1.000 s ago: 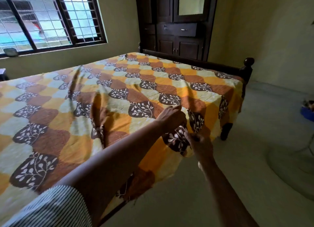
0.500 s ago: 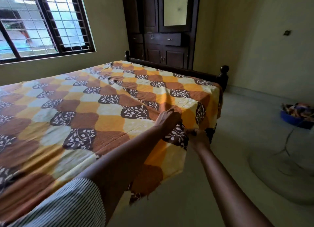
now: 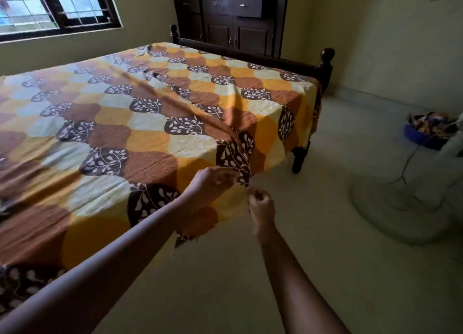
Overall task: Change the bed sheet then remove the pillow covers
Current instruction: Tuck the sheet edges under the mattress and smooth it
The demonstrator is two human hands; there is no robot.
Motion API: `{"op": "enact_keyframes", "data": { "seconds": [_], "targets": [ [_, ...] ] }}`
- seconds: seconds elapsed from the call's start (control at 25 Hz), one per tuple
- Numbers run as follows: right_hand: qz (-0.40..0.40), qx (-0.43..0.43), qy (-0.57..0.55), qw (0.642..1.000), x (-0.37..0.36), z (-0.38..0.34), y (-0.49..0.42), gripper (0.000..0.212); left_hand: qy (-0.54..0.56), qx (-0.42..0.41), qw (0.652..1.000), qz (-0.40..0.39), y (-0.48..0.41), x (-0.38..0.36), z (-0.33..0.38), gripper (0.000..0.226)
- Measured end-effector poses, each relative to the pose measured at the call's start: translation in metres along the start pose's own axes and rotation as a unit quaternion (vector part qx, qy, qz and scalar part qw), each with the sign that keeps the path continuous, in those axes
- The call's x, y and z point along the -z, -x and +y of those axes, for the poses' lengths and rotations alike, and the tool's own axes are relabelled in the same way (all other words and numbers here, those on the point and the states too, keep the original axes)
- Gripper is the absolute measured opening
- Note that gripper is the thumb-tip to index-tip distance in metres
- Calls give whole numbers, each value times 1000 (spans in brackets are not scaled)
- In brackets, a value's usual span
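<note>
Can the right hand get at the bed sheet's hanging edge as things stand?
Probably yes. The right hand is curled right beside the hanging edge of the bed sheet, next to the left hand, with nothing between hand and cloth. Blur hides whether it pinches the cloth.

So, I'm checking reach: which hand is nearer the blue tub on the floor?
Right. The right hand is at the hanging edge of the bed sheet, toward the blue tub; the left hand is farther, over the sheet.
</note>
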State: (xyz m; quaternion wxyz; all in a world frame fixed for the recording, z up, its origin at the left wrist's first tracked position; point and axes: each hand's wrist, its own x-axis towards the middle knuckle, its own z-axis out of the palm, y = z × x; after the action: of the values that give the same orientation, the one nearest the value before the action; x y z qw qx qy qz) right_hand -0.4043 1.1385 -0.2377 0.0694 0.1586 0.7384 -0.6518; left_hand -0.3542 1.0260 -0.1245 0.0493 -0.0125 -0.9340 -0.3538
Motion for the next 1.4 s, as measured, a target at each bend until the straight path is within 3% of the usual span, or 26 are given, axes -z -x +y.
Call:
{"op": "enact_keyframes", "data": {
  "seconds": [0.08, 0.16, 0.24, 0.36, 0.44, 0.6, 0.72, 0.84, 1.0, 1.12, 1.2, 1.28, 1.36, 1.4],
  "targets": [
    [-55, -59, -37, 996, -7, 31, 21, 21, 144, 80, 986, -17, 32, -4, -29, 18],
    [-153, -138, -97, 974, -22, 59, 46, 39, 321, 206, 924, 10, 83, -12, -52, 18],
    [-229, -182, -144, 945, -36, 74, 63, 55, 471, 336, 814, 49, 126, -26, -72, 24],
    [-284, -235, -200, 908, -70, 81, 77, 70, 621, 466, 617, 130, 170, -44, -114, 33],
    [-294, -275, -217, 889, -92, 86, 89, 75, 649, 498, 543, 192, 190, -54, -140, 43],
    [-297, -287, -246, 877, -119, 89, 95, 58, 658, 463, 525, 278, 204, -60, -170, 41],
    [-248, -294, -204, 900, -125, 88, 93, 33, 655, 435, 531, 315, 199, -56, -179, 39],
    [-201, -282, -107, 932, -128, 91, 89, 16, 610, 465, 554, 323, 192, -55, -190, 42],
    [-158, -240, -9, 958, -136, 86, 89, 35, 545, 518, 600, 274, 189, -52, -199, 48],
    [-150, -239, 18, 959, -141, 83, 92, 52, 506, 525, 620, 290, 182, -38, -193, 41],
    [-154, -273, -33, 949, -140, 78, 95, 50, 519, 538, 608, 266, 180, -30, -185, 35],
    [-168, -304, -111, 931, -133, 73, 97, 39, 558, 575, 565, 195, 183, -26, -178, 27],
    [-184, -307, -165, 919, -122, 75, 93, 22, 603, 598, 515, 112, 190, -22, -160, 36],
    [-192, -301, -191, 914, -117, 77, 89, 15, 614, 591, 516, 81, 192, -22, -149, 37]
  ]
}}
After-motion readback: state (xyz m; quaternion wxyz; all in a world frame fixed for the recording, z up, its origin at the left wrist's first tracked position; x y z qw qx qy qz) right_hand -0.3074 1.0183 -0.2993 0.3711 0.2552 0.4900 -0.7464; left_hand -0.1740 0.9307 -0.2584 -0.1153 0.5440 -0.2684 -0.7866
